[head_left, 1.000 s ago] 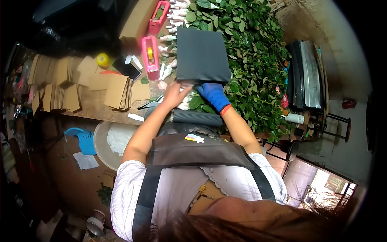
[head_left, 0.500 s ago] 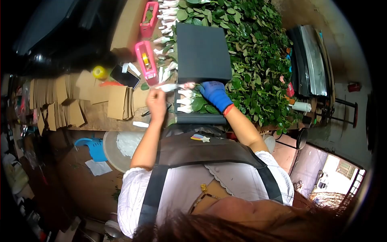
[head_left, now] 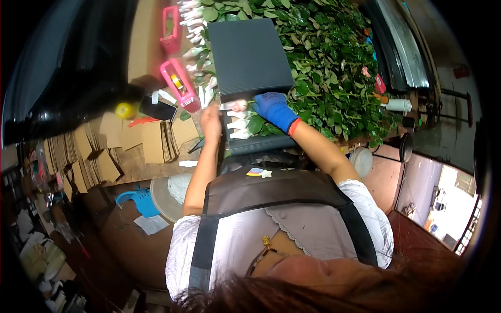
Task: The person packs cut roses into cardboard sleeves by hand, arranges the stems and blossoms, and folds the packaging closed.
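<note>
My left hand [head_left: 211,123], bare, is closed on the end of a white sleeve at the left side of a pale pink rose [head_left: 240,106]. My right hand [head_left: 276,110], in a blue glove, is closed round the stem just behind that bloom. Below the rose, several white-sleeved buds [head_left: 240,134] lie in a column with green leaves [head_left: 255,125] beside them, on dark corrugated board [head_left: 261,144]. A dark grey corrugated board [head_left: 250,55] stands just beyond both hands. More sleeved buds [head_left: 193,52] line its left side.
A pink tape dispenser [head_left: 180,85] and another pink holder [head_left: 170,30] lie at left, with a phone [head_left: 158,110], yellow tape [head_left: 125,110] and cardboard pieces [head_left: 154,142]. Dense rose foliage [head_left: 334,78] fills the right; a white roll [head_left: 399,105] sits at its edge.
My left hand has moved left, away from my gloved right hand, and the white sleeve now stretches between it and the bloom. The camera view has shifted and turned slightly.
</note>
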